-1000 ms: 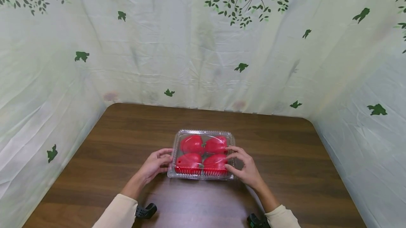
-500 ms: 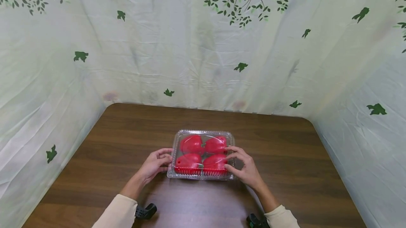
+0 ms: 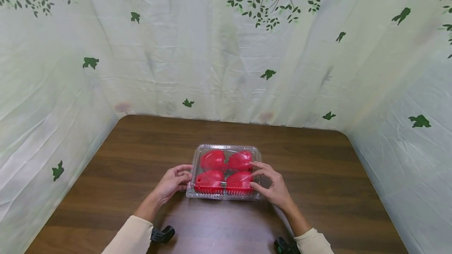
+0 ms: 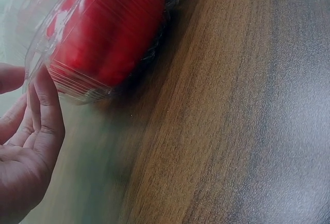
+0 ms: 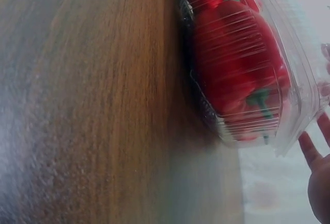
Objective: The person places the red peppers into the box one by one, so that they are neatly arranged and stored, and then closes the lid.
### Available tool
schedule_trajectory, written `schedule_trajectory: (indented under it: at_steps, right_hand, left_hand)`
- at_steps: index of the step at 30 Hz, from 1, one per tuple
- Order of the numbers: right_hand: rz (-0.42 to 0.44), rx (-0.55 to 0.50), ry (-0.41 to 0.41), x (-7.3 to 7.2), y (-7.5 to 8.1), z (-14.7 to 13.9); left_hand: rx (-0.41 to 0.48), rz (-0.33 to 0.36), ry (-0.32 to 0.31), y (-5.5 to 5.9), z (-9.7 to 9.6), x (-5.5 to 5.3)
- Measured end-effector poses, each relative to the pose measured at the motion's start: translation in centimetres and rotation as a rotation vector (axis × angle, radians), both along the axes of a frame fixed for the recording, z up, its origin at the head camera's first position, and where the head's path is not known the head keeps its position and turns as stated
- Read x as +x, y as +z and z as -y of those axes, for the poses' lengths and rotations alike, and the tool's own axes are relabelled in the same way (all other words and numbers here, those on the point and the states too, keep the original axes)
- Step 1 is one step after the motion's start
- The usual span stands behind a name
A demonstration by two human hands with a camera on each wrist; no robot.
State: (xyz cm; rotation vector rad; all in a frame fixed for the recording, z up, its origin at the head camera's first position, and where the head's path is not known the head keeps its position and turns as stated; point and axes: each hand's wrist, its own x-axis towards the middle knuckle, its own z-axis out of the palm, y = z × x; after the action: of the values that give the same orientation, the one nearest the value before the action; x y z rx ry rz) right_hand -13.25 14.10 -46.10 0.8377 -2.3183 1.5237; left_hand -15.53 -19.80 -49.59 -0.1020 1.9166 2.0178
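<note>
A clear plastic clamshell box (image 3: 226,197) with its ridged lid down sits mid-table, holding several red bell peppers (image 3: 213,161). Green stems show through the side in the right wrist view. My left hand (image 3: 170,183) pinches the box's left rim between thumb and fingers; in the left wrist view the same hand (image 4: 36,131) has fingertips right on the plastic flange. At the opposite side, the curved fingers and thumb of my right hand (image 3: 273,187) hold the right edge of the lid. Only part of the right hand (image 5: 317,167) appears in its wrist view, fingertips at the flange.
The brown wood-grain table (image 3: 318,175) has rounded far corners. White cloth (image 3: 226,50) printed with leaves and branches hangs round its back and sides. Dark straps (image 3: 162,234) circle both wrists below the cream sleeves (image 3: 130,236).
</note>
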Motion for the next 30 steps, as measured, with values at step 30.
schedule_trajectory:
  at_steps: [30]
  right_hand:
    - [0.801,-0.483,-0.124,-0.7,-4.1,-1.9]
  left_hand:
    - [0.021,-0.010,-0.016,-0.1,0.2,0.0]
